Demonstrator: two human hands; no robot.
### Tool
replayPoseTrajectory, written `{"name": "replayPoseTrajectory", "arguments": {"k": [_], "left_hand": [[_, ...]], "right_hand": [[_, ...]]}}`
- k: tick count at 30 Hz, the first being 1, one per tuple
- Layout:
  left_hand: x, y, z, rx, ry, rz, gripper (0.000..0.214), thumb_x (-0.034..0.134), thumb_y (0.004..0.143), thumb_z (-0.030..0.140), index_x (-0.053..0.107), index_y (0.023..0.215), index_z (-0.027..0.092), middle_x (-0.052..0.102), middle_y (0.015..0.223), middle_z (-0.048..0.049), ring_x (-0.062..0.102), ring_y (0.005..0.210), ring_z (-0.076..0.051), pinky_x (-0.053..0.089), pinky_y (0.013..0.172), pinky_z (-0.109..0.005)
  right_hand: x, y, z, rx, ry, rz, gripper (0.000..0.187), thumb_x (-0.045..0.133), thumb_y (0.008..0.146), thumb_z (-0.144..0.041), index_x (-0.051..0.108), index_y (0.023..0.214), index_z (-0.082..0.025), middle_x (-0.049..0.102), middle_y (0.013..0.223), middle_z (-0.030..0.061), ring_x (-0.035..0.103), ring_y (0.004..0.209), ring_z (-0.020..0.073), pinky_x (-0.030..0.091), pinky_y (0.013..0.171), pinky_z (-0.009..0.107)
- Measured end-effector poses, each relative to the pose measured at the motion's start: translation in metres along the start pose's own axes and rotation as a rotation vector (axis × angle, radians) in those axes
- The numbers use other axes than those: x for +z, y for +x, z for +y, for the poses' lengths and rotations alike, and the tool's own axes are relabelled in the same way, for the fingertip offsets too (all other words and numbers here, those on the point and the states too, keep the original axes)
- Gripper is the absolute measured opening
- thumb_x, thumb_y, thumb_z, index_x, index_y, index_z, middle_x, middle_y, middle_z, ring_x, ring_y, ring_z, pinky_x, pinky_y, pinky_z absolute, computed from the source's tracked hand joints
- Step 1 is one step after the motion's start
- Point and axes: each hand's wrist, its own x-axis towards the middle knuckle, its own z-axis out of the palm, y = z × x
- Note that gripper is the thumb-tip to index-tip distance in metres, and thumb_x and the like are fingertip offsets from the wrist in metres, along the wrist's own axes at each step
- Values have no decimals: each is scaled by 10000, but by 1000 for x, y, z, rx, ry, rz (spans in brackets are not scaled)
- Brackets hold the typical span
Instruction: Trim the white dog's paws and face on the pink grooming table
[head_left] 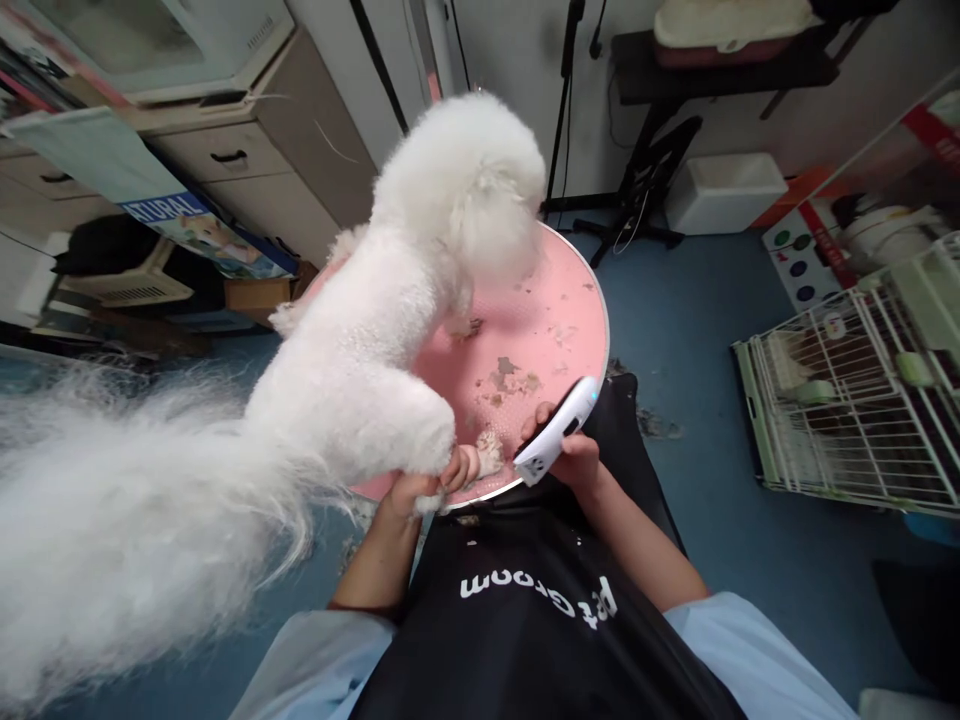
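Note:
A fluffy white dog stands on a round pink grooming table, its rounded head toward the far side and its long bushy tail filling the lower left. My left hand is closed around one of the dog's hind legs, just above the paw. In my right hand is a white cordless hair clipper with a small blue light, held a little to the right of that paw and apart from it. Tufts of clipped hair lie on the tabletop.
A wire cage stands on the floor at right. Behind the table are a white bin and a black stand. Drawers and a pet-food bag are at left. My black apron touches the table's near edge.

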Motion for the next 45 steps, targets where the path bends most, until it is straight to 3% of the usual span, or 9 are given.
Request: {"name": "replayPoseTrajectory", "arguments": {"k": [4,9,14,18,23,28,33,40,45], "left_hand": [[4,6,0,26,-8,33,328,643,696,355,382,569,202,287,440,25,327,524,-152,256,556,-315],[7,8,-2,62,-13,40,332,622,696,362,359,568,204,280,427,26,334,515,-153,260,552,-316],[3,5,0,3,35,45,353,626,694,378,346,578,197,287,458,24,344,547,-149,284,573,-311],[-6,-1,-2,-90,172,134,331,626,675,388,365,603,197,348,574,9,359,611,-152,316,618,-320],[-13,-10,-10,-183,256,114,221,600,670,315,421,631,191,418,668,-11,400,681,-163,357,693,-336],[-12,-13,-12,-187,275,100,280,604,693,336,384,600,191,413,644,-5,396,656,-153,355,682,-324],[-9,-10,-1,-154,285,59,311,597,725,406,401,606,195,398,606,5,384,616,-147,337,632,-305],[-15,-13,-2,-211,301,66,219,585,676,299,407,602,195,430,642,-5,414,653,-158,357,665,-313],[-16,-13,-5,-227,237,61,181,535,699,207,389,593,193,404,620,-1,402,636,-151,366,683,-314]], "right_hand": [[-3,-7,7,-152,55,135,434,760,571,-374,527,921,-265,709,900,-1,684,792,194,544,751,351],[11,-19,15,-155,-11,117,473,774,560,-411,529,941,-276,703,948,37,655,967,271,505,878,464],[10,-13,6,-70,-2,96,459,778,552,-437,538,894,-246,710,830,33,678,777,243,544,695,387],[6,-7,-6,-48,-72,197,398,752,628,-457,556,880,-219,724,774,26,585,516,140,435,439,233],[9,-11,-12,-15,-273,211,412,803,607,-369,600,921,-197,743,910,65,623,589,148,432,445,217],[17,-3,-11,-10,-368,287,317,759,653,-425,604,799,-190,731,760,43,563,488,117,362,370,194],[31,6,-12,99,-520,174,283,746,677,-412,636,716,-155,639,544,7,455,383,83,357,353,205],[28,10,-4,11,-448,309,278,733,689,-421,619,723,-169,663,595,19,461,380,88,351,333,213],[33,6,-1,32,-555,236,281,731,705,-414,598,735,-169,638,579,4,446,368,83,338,344,222]]}}
